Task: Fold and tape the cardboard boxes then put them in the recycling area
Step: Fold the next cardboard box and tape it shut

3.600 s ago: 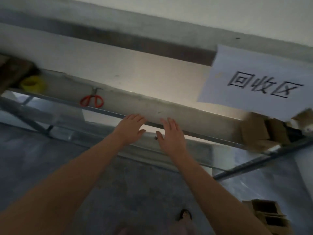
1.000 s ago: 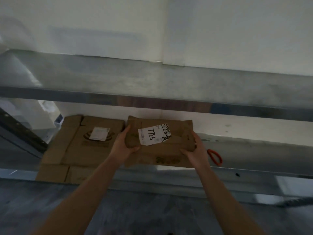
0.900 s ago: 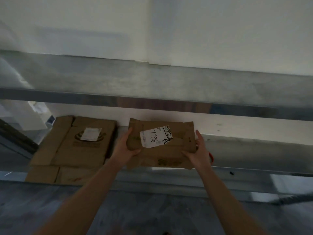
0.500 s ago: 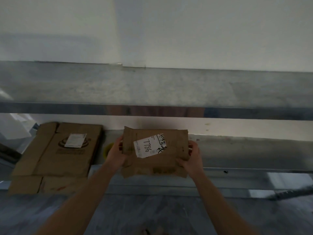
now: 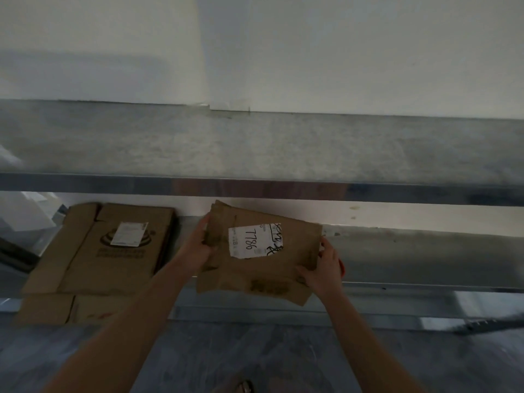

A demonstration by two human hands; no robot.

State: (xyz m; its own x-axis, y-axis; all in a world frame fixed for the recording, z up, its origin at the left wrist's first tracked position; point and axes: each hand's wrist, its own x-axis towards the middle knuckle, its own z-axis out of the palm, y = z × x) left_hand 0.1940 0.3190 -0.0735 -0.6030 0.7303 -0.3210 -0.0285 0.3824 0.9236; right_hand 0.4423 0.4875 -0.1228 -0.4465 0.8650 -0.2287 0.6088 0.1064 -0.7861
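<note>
Flattened box (image 5: 263,251), labelled 7786: gripped at both edges by left hand (image 5: 198,248) and right hand (image 5: 323,268); taping unseen, recycling pending.

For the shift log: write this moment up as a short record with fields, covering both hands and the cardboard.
held item: flattened brown cardboard box with a white label marked 7786
left hand: grips its left edge
right hand: grips its right edge
place: over the lower grey metal shelf, contact unclear
nearby: second flattened brown cardboard box, lying on that shelf to the left
</note>
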